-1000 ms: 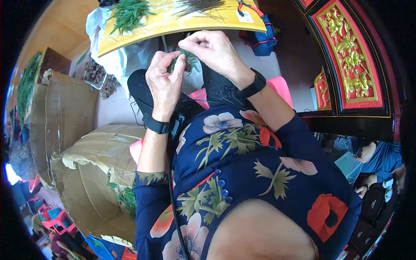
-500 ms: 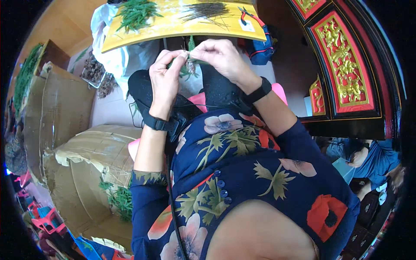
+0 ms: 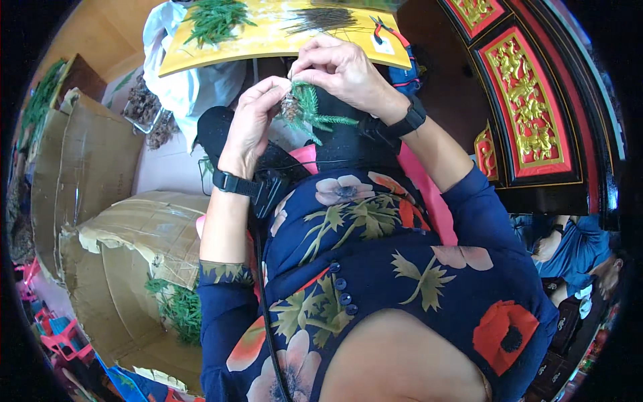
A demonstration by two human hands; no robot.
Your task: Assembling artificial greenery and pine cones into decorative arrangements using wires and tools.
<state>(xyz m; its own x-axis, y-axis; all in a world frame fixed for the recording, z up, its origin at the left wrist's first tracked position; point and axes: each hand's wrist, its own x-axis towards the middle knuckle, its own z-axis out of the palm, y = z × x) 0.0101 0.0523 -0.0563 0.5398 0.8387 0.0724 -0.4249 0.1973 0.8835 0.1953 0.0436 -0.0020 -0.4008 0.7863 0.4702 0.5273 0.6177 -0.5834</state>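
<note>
Above my lap, my left hand (image 3: 253, 117) pinches an artificial pine sprig (image 3: 309, 104) close to its stem end. A small brown pine cone (image 3: 291, 107) sits among the sprig's green needles, beside my left fingertips. My right hand (image 3: 340, 70) is closed at the same stem end, just above, thumb against fingers; the exact spot it grips is partly hidden. The needles hang down toward my knees. Just beyond my hands is a yellow board (image 3: 268, 50) bearing a pile of green sprigs (image 3: 216, 23), a bundle of thin dark stems (image 3: 323, 19) and red-handled pliers (image 3: 383, 30).
Large cardboard boxes (image 3: 87, 161) stand at my left, one with green sprigs (image 3: 181, 311) inside. A wire basket of brown cones (image 3: 142, 110) lies farther back. A black, red and gold carved panel (image 3: 529, 100) rises at the right. Another person (image 3: 576, 251) sits behind it.
The sprig has turned, so its needles now spread downward and to the right, with the cone facing me. My right hand has risen slightly; my left has shifted a little lower.
</note>
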